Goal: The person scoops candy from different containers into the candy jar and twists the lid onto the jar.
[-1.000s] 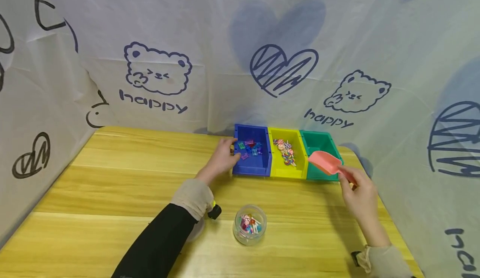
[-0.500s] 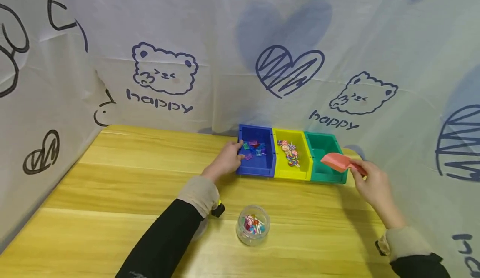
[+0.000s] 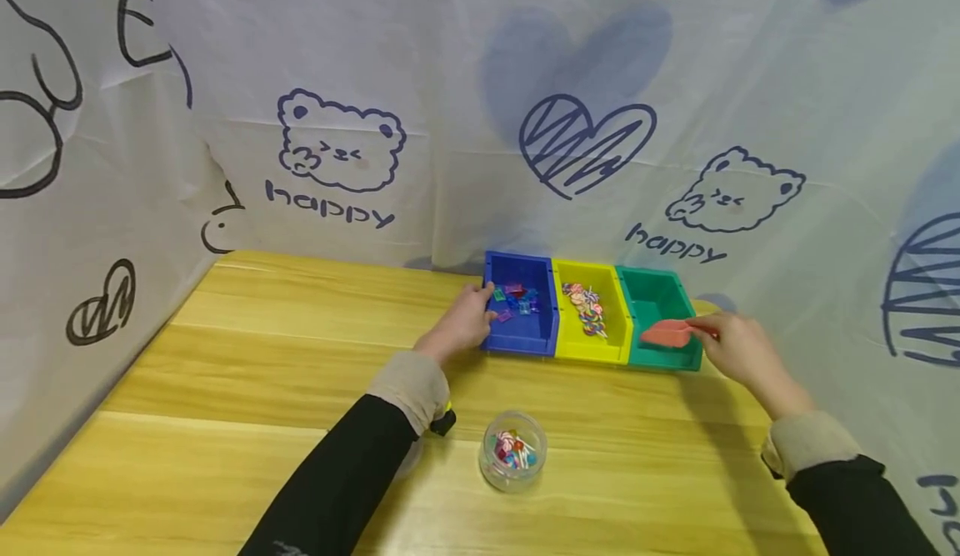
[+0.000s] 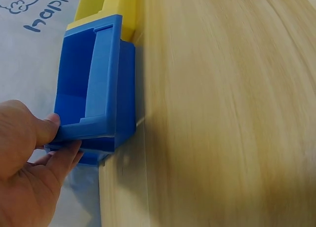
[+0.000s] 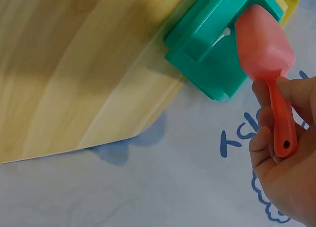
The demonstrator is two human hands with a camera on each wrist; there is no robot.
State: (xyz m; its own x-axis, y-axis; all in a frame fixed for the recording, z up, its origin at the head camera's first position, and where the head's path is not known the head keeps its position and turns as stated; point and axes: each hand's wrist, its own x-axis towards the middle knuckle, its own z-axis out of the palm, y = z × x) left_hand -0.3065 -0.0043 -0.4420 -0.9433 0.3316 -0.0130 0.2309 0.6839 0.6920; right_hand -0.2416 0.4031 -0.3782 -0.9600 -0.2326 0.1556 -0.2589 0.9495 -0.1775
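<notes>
My left hand [image 3: 467,320] pinches the side rim of the blue bin [image 4: 124,89], thumb over the edge and fingers below it. Small translucent coloured pieces [image 3: 522,300] lie inside that bin. In the right wrist view, my right hand [image 5: 289,153] grips a pink scoop [image 5: 264,42] by its handle. The scoop's bowl is tilted down within the green bin [image 3: 652,289], where a small white lollipop-like piece [image 5: 226,32] shows. Between these two bins stands the yellow bin [image 3: 624,323], with several striped lollipops [image 3: 590,310] in it.
A clear round jar [image 3: 512,483] holding mixed candies stands on the wooden table [image 3: 600,489] in front of the bins. Another clear round item [image 3: 409,460] is partly hidden by the left sleeve. A printed cloth [image 3: 465,64] hangs behind the bins.
The right hand has brought the scoop down into the green bin, its bowl tipping lower. The left hand keeps its grip on the blue bin. The head view has shifted slightly left.
</notes>
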